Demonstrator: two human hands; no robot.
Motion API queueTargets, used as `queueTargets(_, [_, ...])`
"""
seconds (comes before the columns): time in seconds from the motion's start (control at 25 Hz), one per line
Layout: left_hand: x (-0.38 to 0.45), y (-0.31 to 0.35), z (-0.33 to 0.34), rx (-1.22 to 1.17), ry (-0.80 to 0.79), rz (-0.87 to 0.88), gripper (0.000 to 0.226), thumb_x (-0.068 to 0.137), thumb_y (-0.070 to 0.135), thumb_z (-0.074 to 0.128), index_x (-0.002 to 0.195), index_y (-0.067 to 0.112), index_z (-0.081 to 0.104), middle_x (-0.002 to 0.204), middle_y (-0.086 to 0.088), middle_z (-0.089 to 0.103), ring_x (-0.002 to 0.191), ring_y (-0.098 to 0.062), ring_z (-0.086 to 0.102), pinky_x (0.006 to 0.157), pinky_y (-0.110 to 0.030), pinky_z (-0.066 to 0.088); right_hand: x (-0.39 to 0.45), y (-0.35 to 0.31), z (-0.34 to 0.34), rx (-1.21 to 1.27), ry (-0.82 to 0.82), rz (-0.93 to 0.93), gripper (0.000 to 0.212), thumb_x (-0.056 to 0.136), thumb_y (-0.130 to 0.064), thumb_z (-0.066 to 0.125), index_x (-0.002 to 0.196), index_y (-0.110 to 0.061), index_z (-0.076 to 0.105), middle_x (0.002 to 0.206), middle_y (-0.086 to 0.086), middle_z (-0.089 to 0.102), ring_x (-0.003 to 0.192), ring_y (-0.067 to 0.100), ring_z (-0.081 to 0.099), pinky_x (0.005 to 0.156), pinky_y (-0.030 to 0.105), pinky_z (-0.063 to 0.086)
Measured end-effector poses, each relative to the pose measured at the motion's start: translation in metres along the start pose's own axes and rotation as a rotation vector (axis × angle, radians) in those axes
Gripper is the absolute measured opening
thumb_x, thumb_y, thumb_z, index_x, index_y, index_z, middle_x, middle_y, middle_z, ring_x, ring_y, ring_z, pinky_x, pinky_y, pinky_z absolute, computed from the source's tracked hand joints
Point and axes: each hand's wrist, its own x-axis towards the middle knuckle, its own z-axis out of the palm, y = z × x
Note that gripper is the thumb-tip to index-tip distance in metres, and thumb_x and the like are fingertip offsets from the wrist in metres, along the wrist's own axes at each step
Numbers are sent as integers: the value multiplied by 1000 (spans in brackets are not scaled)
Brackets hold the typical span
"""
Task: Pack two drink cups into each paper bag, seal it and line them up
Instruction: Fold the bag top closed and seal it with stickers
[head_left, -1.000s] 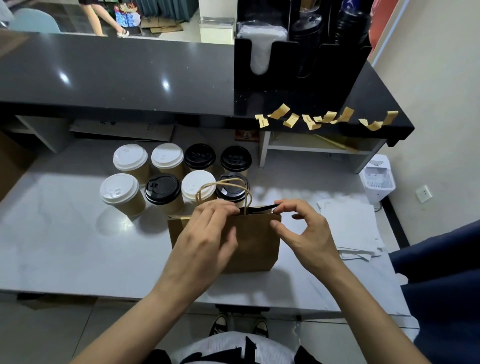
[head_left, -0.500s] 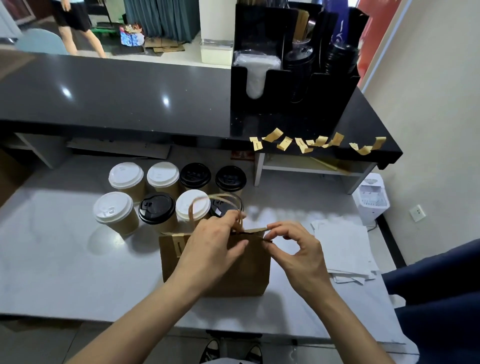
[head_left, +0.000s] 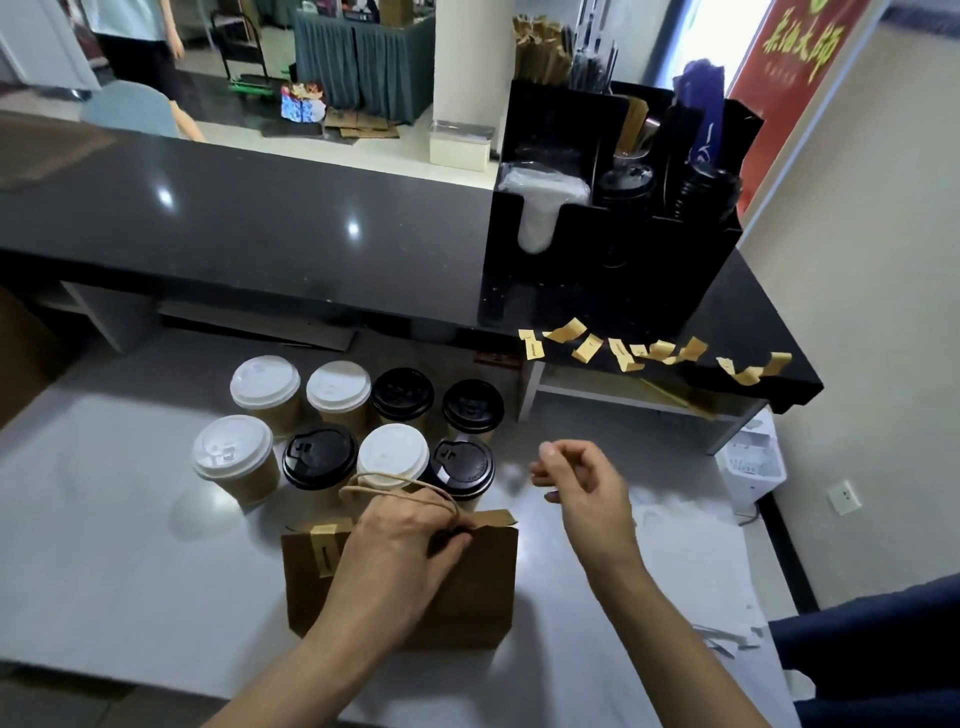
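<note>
While the left hand (head_left: 402, 540) pinches the folded top edge of the brown paper bag (head_left: 462, 587) with fingers curled over it, the right hand (head_left: 584, 480) hangs in the air to the bag's right, clear of it, fingers loosely curled; it's blurred, so I can't tell if it holds anything. Bag stands upright on the grey worktop (head_left: 104, 545) near its front edge, twine handles (head_left: 395, 486) sticking up behind the left hand. One tan sticker strip (head_left: 326, 543) is folded over the bag's top edge, left of the hand.

Just behind the bag: eight lidded paper cups in two rows of four. Back row, left to right: white lid (head_left: 265, 382), white (head_left: 338, 387), black (head_left: 402, 395), black (head_left: 473, 406). Front row: white (head_left: 232, 447), black (head_left: 320, 456), white (head_left: 392, 451), black (head_left: 462, 465).

More tan stickers (head_left: 587, 347) hang in a line off the edge of the raised black counter (head_left: 260, 228), right of the cups. Black organiser (head_left: 613, 228) with lids and straws sits on that counter. White paper sheets (head_left: 691, 561) lie on the worktop right of the bag.
</note>
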Motion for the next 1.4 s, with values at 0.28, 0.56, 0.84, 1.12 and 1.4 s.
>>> queueTargets(0.28, [-2, -5, 1, 30, -16, -3, 14, 87, 36, 74, 98, 28, 80, 100, 19, 72, 101, -6, 61, 97, -30, 47, 103, -46, 38, 192, 31, 470, 54, 90, -61, 64, 107, -10, 67, 103, 9, 74, 96, 23, 73, 85, 42, 62])
queueTargets(0.56, [-3, -4, 0, 35, -4, 24, 10, 84, 33, 77, 93, 28, 80, 96, 19, 72, 94, -5, 63, 91, -26, 47, 141, -52, 61, 354, 251, 533, 28, 92, -30, 71, 107, -6, 72, 85, 4, 77, 69, 14, 74, 62, 29, 60])
queueTargets(0.84, [-6, -4, 1, 38, -5, 35, 10, 82, 32, 79, 91, 29, 80, 94, 19, 72, 92, -5, 64, 88, -32, 53, 136, -56, 64, 247, 261, 394, 11, 92, -15, 71, 99, -8, 75, 78, 0, 77, 58, 3, 70, 56, 21, 55])
queueTargets(1.12, [-7, -5, 4, 49, 22, 7, 9, 82, 30, 79, 91, 28, 79, 93, 18, 72, 91, -8, 65, 87, -35, 55, 84, -63, 53, 96, 84, 233, 6, 91, -25, 75, 85, -26, 77, 82, -3, 76, 73, 9, 67, 53, 17, 50])
queueTargets(1.4, [-2, -7, 6, 101, 22, -23, 12, 89, 32, 70, 98, 26, 76, 97, 11, 72, 96, -14, 66, 90, -38, 52, 6, -49, 19, -22, -3, 180, 6, 89, -30, 77, 84, -28, 80, 81, -6, 78, 69, -2, 66, 55, 13, 47])
